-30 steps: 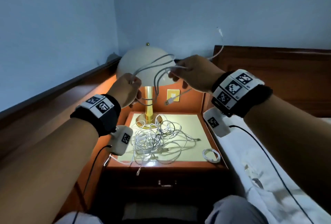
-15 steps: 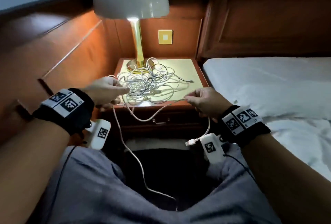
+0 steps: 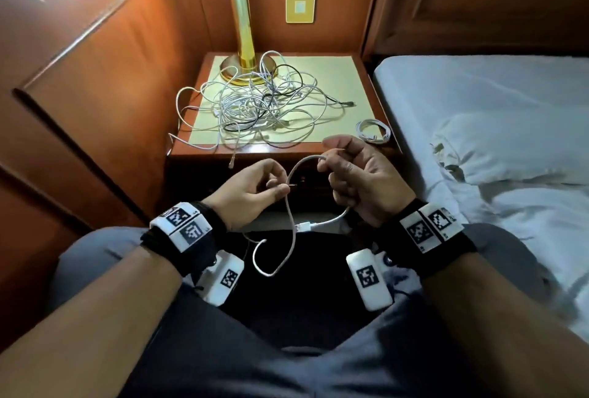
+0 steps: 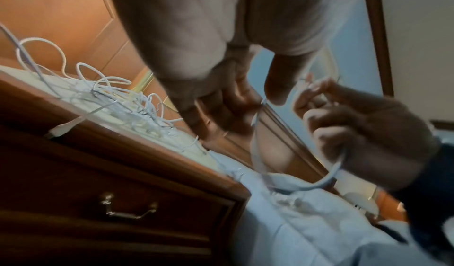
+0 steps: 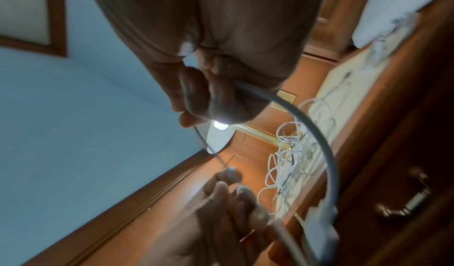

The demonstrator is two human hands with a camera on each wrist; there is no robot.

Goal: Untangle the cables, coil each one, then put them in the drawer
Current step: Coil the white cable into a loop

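A loose white cable (image 3: 288, 206) runs between my two hands in front of the nightstand, above my lap. My left hand (image 3: 280, 186) pinches it near one end. My right hand (image 3: 328, 162) grips it a short arc further along, fingers curled round it. Below the hands its slack hangs in a loop, and its USB plug (image 3: 302, 226) dangles under my right palm. In the right wrist view the cable (image 5: 319, 144) curves down to the plug (image 5: 319, 225). A tangle of white and black cables (image 3: 261, 104) lies on the nightstand top. The drawer (image 4: 127, 210) under it is closed.
One small coiled white cable (image 3: 373, 131) lies at the nightstand's front right corner. A brass lamp (image 3: 243, 31) stands at the back, its base under the tangle. A cable end (image 3: 232, 162) droops over the front edge. The bed (image 3: 494, 104) is on the right, wood panelling on the left.
Both hands have drawn back from the tangle toward my lap, taking one white cable with them. My left hand has shifted from the pile to pinching that cable. The view has tilted down.
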